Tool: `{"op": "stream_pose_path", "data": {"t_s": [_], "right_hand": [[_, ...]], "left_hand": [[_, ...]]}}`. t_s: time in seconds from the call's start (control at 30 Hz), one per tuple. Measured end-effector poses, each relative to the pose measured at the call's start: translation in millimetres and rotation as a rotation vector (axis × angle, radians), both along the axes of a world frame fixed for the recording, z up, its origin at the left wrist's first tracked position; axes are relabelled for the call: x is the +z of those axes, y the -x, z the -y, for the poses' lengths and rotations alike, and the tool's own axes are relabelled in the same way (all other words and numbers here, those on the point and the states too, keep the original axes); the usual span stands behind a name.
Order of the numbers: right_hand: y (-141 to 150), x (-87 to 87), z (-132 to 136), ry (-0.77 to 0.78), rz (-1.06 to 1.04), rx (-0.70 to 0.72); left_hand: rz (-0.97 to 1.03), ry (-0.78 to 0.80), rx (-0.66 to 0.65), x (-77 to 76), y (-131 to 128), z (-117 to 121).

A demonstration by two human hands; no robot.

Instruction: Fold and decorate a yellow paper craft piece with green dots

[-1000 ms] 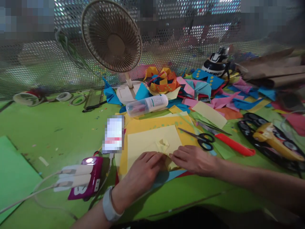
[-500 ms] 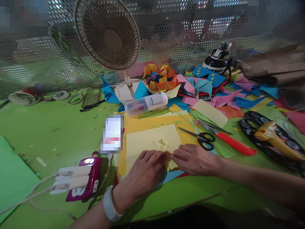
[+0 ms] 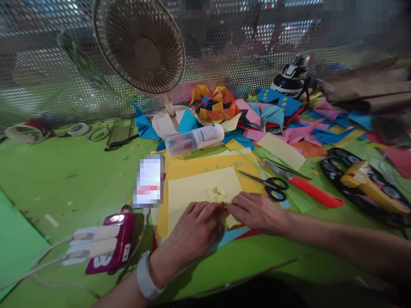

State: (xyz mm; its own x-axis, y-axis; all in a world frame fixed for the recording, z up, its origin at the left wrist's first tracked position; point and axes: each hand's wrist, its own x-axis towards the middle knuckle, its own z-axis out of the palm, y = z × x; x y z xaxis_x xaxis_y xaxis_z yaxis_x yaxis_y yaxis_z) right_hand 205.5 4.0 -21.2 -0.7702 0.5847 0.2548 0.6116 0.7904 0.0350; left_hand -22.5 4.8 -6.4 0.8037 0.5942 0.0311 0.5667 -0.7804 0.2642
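Observation:
A small folded piece of pale yellow paper [image 3: 217,193] rises between my hands, over a flat cream sheet [image 3: 189,192]. My left hand [image 3: 202,222] closes on its left side, fingertips curled in. From the right, my right hand [image 3: 253,211] pinches the same paper, and the fingertips of both hands nearly meet. The lower part of the fold shows in the gap below the fingers; the exact grip is hidden. Under the cream sheet lie a yellow-orange sheet [image 3: 186,167] and other coloured sheets. Black-handled scissors [image 3: 272,187] rest just beyond my right hand.
A red-handled knife [image 3: 316,192] lies right of the scissors. A lit phone [image 3: 148,182] and a purple power block [image 3: 112,244] with plugs and cables sit left. A clear bottle [image 3: 195,139], a fan [image 3: 146,53], and folded paper pieces [image 3: 221,105] stand behind. A yellow-black tool [image 3: 369,184] is far right.
The view has shifted slightly, so everything sits a little further left. Both hands stay closed on the folded paper, with fingertips drawn slightly closer together.

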Motion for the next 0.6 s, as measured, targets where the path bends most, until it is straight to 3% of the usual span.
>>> {"op": "stream_pose_path", "data": {"t_s": [0.27,0.6], "right_hand": [[0.6,1.1,2.4,0.015,0.035,-0.014],[-3.1,-2.2,-0.4,0.196,-0.039,-0.055]], "left_hand": [[0.024,0.028,0.008,3.1,-0.8,-2.9],[0.038,0.042,0.001,1.7,0.5,-8.4]]}}
